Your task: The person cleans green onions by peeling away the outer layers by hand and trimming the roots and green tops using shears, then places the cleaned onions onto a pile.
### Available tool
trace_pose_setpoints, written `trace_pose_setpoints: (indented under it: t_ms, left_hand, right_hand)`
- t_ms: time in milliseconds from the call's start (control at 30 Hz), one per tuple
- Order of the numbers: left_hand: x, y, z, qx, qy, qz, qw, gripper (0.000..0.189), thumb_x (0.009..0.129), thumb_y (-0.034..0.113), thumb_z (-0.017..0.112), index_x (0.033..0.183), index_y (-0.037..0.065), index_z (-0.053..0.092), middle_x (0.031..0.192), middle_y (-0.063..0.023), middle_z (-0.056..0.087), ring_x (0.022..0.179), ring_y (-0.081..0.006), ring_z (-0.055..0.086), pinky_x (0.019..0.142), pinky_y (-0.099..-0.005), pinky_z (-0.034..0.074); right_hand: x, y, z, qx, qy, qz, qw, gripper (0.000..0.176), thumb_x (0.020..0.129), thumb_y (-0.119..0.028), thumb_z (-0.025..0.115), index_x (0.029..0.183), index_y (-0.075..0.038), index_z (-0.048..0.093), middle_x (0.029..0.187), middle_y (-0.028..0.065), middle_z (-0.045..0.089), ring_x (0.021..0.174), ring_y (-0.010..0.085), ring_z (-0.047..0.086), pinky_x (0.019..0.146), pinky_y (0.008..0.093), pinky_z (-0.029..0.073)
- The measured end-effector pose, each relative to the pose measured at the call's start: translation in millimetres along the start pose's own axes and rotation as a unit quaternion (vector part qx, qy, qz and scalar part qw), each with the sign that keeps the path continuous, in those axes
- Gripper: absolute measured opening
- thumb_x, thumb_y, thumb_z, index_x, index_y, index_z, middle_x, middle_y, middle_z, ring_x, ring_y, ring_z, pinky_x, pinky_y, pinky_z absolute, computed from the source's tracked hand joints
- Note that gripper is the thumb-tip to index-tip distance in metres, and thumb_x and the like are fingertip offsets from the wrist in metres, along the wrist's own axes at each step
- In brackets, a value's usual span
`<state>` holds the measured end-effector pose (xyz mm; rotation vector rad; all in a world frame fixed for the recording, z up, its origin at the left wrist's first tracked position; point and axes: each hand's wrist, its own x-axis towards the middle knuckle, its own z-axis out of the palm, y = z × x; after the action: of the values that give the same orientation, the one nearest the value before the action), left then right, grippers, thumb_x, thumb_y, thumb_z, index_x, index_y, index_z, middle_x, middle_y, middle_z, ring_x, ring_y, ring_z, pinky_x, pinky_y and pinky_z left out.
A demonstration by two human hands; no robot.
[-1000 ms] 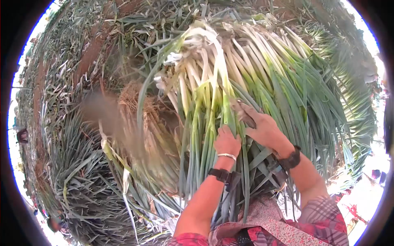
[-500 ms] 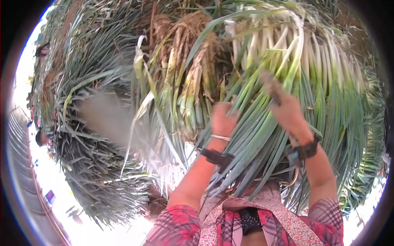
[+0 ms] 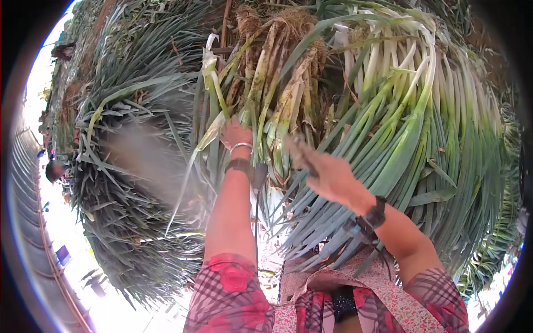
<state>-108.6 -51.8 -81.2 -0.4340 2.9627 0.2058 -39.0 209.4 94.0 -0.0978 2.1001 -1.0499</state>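
My left hand (image 3: 236, 135) is at the left edge of the unpeeled green onions (image 3: 277, 94), its fingers curled around a stalk and partly hidden by leaves. These onions have brown, dry outer skins and tangled roots. In my right hand (image 3: 337, 180) is a short, dirty knife (image 3: 302, 154), blurred by motion, pointing up and left above the unpeeled onions' lower stalks. To the right lies a large fanned pile of cleaned green onions (image 3: 411, 116), white ends up and green leaves hanging toward my apron.
A big heap of green onion leaves (image 3: 133, 233) stands on the left, with a blurry smear over it. More green onions (image 3: 491, 244) lie at the far right. A corrugated sheet (image 3: 33, 211) runs along the left edge, with a person (image 3: 55, 171) beside it.
My left hand has moved left and up from the cleaned pile to the unpeeled onions. My right hand has moved left and down with the knife. The view has shifted slightly.
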Motion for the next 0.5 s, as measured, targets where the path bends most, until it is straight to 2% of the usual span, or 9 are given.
trace_pose_setpoints:
  t_ms: [67,133,200,233,267,333,367,400,500]
  left_hand:
    - [7.8,13.3,-9.5,0.070,-0.102,-0.090,0.988,0.052,0.071,0.025,0.064,0.121,0.015,0.053,0.127,-0.0119,0.052,0.120,-0.0347,0.045,0.098,-0.0601,0.031]
    - [18.5,11.8,-20.4,0.061,-0.145,-0.119,0.980,0.058,0.068,0.024,0.065,0.124,0.016,0.052,0.128,-0.0097,0.054,0.120,-0.0332,0.047,0.097,-0.0648,0.029]
    - [26.9,12.7,-36.8,0.007,-0.224,-0.105,0.969,0.060,0.066,0.025,0.067,0.124,0.015,0.052,0.126,-0.0113,0.056,0.115,-0.0334,0.051,0.097,-0.0623,0.031]
    - [24.7,9.8,-38.2,-0.004,-0.179,-0.066,0.982,0.051,0.065,0.026,0.069,0.113,0.011,0.060,0.115,-0.0135,0.062,0.104,-0.0329,0.058,0.094,-0.0528,0.040]
    - [25.2,8.7,-38.1,-0.005,-0.183,-0.064,0.981,0.051,0.065,0.026,0.069,0.113,0.011,0.060,0.115,-0.0135,0.062,0.104,-0.0329,0.058,0.094,-0.0528,0.040]
    - [19.7,1.0,-34.6,-0.086,-0.188,-0.020,0.978,0.039,0.064,0.026,0.069,0.099,0.007,0.066,0.098,-0.0153,0.066,0.094,-0.0319,0.062,0.084,-0.0422,0.047]
    - [9.1,2.9,-29.4,-0.105,-0.147,0.004,0.984,0.032,0.065,0.024,0.068,0.091,0.005,0.067,0.087,-0.0165,0.067,0.086,-0.0320,0.064,0.076,-0.0377,0.049]
    - [-0.9,11.3,-30.7,-0.106,-0.147,0.006,0.983,0.032,0.065,0.024,0.068,0.091,0.005,0.067,0.087,-0.0165,0.067,0.086,-0.0320,0.064,0.076,-0.0377,0.049]
    - [-23.1,45.8,-48.4,-0.065,-0.177,0.084,0.979,0.031,0.067,0.021,0.068,0.092,0.002,0.066,0.087,-0.0161,0.067,0.082,-0.0276,0.064,0.073,-0.0347,0.049]
  right_hand:
    - [7.2,8.9,23.0,-0.031,-0.029,0.018,0.999,0.072,0.071,-0.013,0.056,0.140,-0.010,0.035,0.093,0.0192,0.060,0.083,0.0350,0.060,0.075,0.0405,0.047]
    - [12.0,16.0,29.7,0.004,0.084,-0.044,0.995,0.053,0.088,-0.021,0.045,0.140,-0.016,0.034,0.081,0.0172,0.062,0.069,0.0331,0.061,0.064,0.0416,0.048]
    - [12.5,19.7,31.8,-0.067,0.115,-0.033,0.991,0.052,0.088,-0.025,0.045,0.138,-0.014,0.036,0.083,0.0191,0.062,0.071,0.0336,0.062,0.064,0.0428,0.048]
    - [1.8,5.0,25.4,-0.063,0.062,-0.033,0.996,0.054,0.086,-0.025,0.048,0.138,-0.014,0.036,0.083,0.0199,0.062,0.074,0.0350,0.062,0.067,0.0431,0.048]
    - [-5.4,-3.6,23.6,-0.056,0.005,-0.030,0.998,0.057,0.084,-0.026,0.051,0.138,-0.014,0.036,0.084,0.0207,0.062,0.077,0.0364,0.062,0.069,0.0435,0.048]
    - [-4.4,-6.5,25.5,-0.028,-0.005,0.012,1.000,0.061,0.080,-0.024,0.053,0.138,-0.015,0.036,0.084,0.0214,0.062,0.079,0.0377,0.062,0.070,0.0439,0.048]
    - [-2.1,-7.6,24.2,-0.003,-0.009,0.047,0.999,0.065,0.077,-0.023,0.056,0.138,-0.015,0.036,0.084,0.0221,0.063,0.080,0.0391,0.061,0.071,0.0442,0.048]
    - [3.7,0.3,26.8,-0.003,-0.007,0.049,0.999,0.065,0.077,-0.023,0.056,0.138,-0.015,0.036,0.084,0.0221,0.063,0.080,0.0391,0.061,0.071,0.0442,0.048]
    - [26.4,24.4,24.2,0.036,0.175,0.004,0.984,0.070,0.071,-0.018,0.056,0.139,-0.016,0.037,0.084,0.0230,0.062,0.082,0.0406,0.060,0.076,0.0447,0.048]
